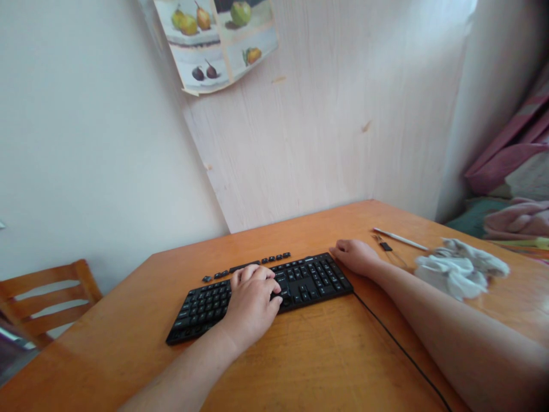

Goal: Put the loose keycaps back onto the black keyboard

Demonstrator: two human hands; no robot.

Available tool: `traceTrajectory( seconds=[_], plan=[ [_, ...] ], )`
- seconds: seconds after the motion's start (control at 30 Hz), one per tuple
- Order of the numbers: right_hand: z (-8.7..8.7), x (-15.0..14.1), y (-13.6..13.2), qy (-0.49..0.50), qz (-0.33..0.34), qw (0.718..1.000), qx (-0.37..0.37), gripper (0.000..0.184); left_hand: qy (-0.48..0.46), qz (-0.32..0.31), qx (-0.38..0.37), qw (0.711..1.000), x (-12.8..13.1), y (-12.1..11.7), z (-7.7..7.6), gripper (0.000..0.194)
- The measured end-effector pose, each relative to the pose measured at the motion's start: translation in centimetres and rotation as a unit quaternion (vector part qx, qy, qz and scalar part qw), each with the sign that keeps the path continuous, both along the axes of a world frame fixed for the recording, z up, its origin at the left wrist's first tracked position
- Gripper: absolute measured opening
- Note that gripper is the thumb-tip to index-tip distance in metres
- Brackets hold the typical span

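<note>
Backing everything, a pale wall (86,126) carries a wood-grained panel (326,131), and in front of both spreads the orange-brown tabletop (309,355). A slatted wooden chair (49,297) stands beyond its left side; a heap of pink and green fabric (518,214) lies beyond its right. A fruit poster (214,63) hangs at the panel's upper left.

The black keyboard (317,280) lies slantwise on the tabletop, its cable (397,340) running from the right end toward the person. A crumpled whitish cloth (458,269) sits farther right.

The left hand (254,297) rests palm down across the middle of the keyboard, open, fingers spread and bent over it. The right hand (354,256) is curled on the tabletop just beside the keyboard's far right corner; whether it grips anything cannot be told.

Near the cloth lie a white pen (401,239) and a small black gadget (386,246) with thin wires. Loose keys (279,257), one of them long, line up just behind the keyboard.
</note>
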State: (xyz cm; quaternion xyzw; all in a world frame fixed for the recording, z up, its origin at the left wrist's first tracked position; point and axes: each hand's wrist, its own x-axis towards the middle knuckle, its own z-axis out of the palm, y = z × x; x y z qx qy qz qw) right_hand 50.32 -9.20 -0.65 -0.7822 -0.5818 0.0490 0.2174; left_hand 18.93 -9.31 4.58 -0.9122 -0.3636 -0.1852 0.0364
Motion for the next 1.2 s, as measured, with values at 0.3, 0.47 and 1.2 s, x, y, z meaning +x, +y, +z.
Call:
traceTrajectory(
  seconds=[0.3, 0.47, 1.2],
  plan=[
    [-0.15, 0.1, 0.07, -0.009, -0.003, 1.0, 0.0, 0.042, -0.013, 0.007, -0.02, 1.0, 0.21, 0.4, 0.09, 0.006],
    [-0.05, 0.06, 0.07, -0.008, -0.005, 1.0, -0.008, 0.041, -0.016, -0.001, -0.014, 1.0, 0.38, 0.18, -0.31, 0.006],
    [0.5, -0.31, -0.23, -0.006, -0.008, 1.0, -0.003, 0.04, 0.004, -0.004, 0.019, 1.0, 0.21, -0.28, -0.03, 0.006]
  ],
)
